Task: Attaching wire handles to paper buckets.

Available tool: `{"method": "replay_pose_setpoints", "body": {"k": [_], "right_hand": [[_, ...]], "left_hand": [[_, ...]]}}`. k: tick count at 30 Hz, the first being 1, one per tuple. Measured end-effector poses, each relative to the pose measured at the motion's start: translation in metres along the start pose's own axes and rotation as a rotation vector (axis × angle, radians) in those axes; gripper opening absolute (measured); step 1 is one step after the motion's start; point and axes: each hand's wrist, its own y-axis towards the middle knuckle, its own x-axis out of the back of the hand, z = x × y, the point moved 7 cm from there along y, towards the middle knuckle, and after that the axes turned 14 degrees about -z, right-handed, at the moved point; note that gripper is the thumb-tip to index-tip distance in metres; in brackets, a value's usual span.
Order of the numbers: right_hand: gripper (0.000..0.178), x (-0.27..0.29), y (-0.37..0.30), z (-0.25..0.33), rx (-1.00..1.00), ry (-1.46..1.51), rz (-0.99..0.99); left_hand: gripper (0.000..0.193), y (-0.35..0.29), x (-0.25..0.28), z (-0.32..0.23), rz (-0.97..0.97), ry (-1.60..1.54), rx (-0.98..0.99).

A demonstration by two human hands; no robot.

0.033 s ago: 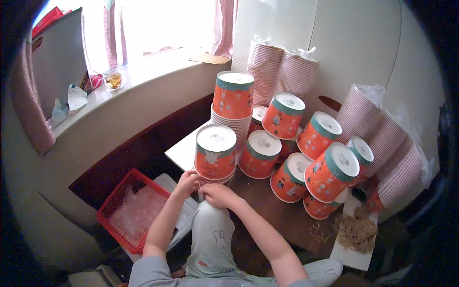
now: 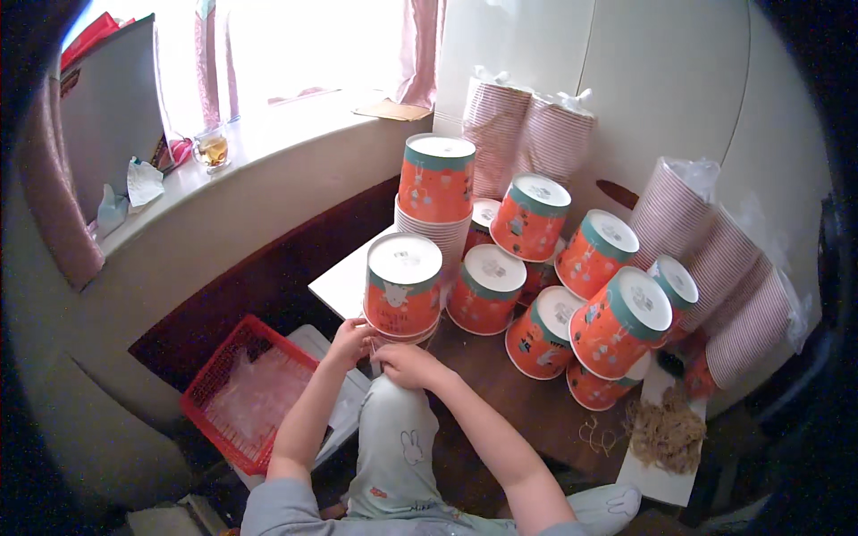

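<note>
My left hand point(image 2: 355, 339) is at the lower left of the nearest upturned orange paper bucket point(image 2: 402, 286), its fingers bent together by the rim. Just right of it, my right hand point(image 2: 407, 364) is closed below the same rim, above my knee. A thin pale thing point(image 2: 375, 364) shows between the two hands, too small and covered to name. The bucket has a white base on top and a green band. Behind it, another orange bucket point(image 2: 437, 183) tops a nested stack of pale rims point(image 2: 431, 230).
Several upturned orange buckets point(image 2: 485, 286) cover the brown table point(image 2: 500, 380) to the right. Striped nested stacks point(image 2: 670, 201) in plastic line the wall. Brown twine point(image 2: 670, 431) lies at the right. A red basket point(image 2: 198, 396) with clear plastic stands at the left; a glass cup point(image 2: 213, 149) is on the windowsill.
</note>
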Motion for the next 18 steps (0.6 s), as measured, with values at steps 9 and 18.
{"method": "replay_pose_setpoints", "body": {"k": [9, 18], "right_hand": [[0.027, 0.011, -0.002, -0.029, -0.212, -0.196, -0.042], [0.021, 0.008, -0.023, -0.066, -0.166, -0.342, -0.110]], "left_hand": [[0.032, 0.026, 0.042, -0.009, -0.302, 0.065, -0.163], [0.033, 0.016, 0.049, -0.022, -0.352, 0.626, -0.792]]}}
